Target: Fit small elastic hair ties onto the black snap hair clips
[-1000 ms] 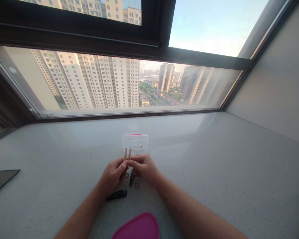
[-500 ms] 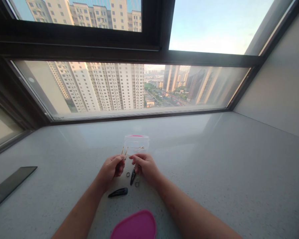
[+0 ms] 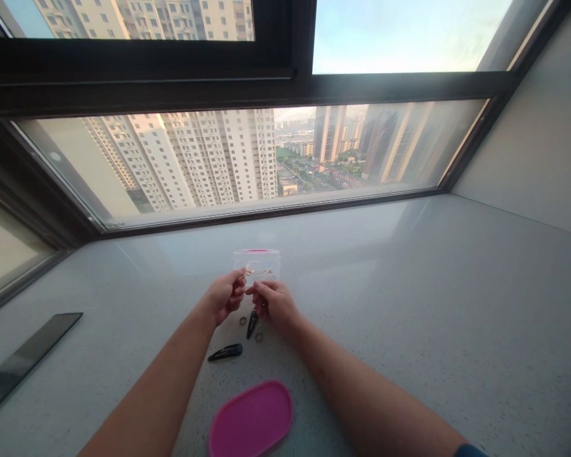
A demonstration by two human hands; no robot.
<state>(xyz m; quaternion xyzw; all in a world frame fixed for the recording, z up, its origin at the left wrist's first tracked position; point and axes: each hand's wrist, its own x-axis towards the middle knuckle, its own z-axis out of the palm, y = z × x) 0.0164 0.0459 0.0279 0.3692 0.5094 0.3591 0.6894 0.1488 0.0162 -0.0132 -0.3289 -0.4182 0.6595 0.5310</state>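
Note:
My left hand is closed, with a small, thin gold-coloured piece pinched at its fingertips, over the near part of a clear bag with a pink strip at the top. Close beside it, my right hand has its fingers drawn together; whatever they may hold is hidden. A black snap hair clip sticks out below the right hand, its upper end covered. Two small rings lie near it: one ring to its left and another ring to its right.
A second black hair clip lies nearer me. The pink oval lid or tray is at the front. On the left rests a dark flat slab, perhaps a phone or tablet. A large window borders the pale speckled counter.
My left hand has moved forward and slightly right, tilting the gold-coloured piece from upright toward the bag. My right hand stays beside the hair clip. The whole view has shifted, showing more of the pink oval.

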